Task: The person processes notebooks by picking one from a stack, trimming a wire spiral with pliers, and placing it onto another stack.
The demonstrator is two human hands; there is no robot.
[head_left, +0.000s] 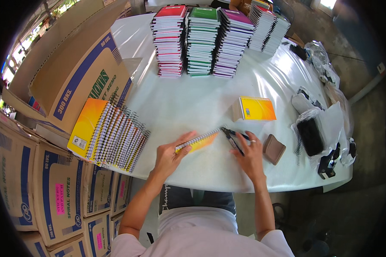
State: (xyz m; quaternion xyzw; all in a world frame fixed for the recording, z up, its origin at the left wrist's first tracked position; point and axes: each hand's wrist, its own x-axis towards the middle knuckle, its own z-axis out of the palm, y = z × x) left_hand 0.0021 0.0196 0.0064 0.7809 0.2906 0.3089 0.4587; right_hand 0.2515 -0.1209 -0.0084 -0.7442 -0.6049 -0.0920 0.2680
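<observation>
My left hand (pixel 172 155) is closed around a small yellow-orange spiral notebook (pixel 205 143), held on edge above the table with its wire coil upward. My right hand (pixel 249 155) grips black-handled pliers (pixel 232 139). The jaws of the pliers meet the far right end of the coil; whether they bite on the wire is too small to tell. Beyond my right hand sits a neat stack of yellow spiral notebooks (pixel 258 109). A brown wallet-like block (pixel 273 149) lies just right of that hand. Left of my left hand, several yellow notebooks with projecting coils (pixel 111 136) lean in a row.
An open cardboard carton (pixel 88 81) stands at the left, with closed cartons (pixel 58 192) piled below it. Tall stacks of red (pixel 169 43), green (pixel 201 45) and purple notebooks (pixel 232 43) line the far side. Plastic bags with black coils (pixel 313 135) crowd the table's right edge.
</observation>
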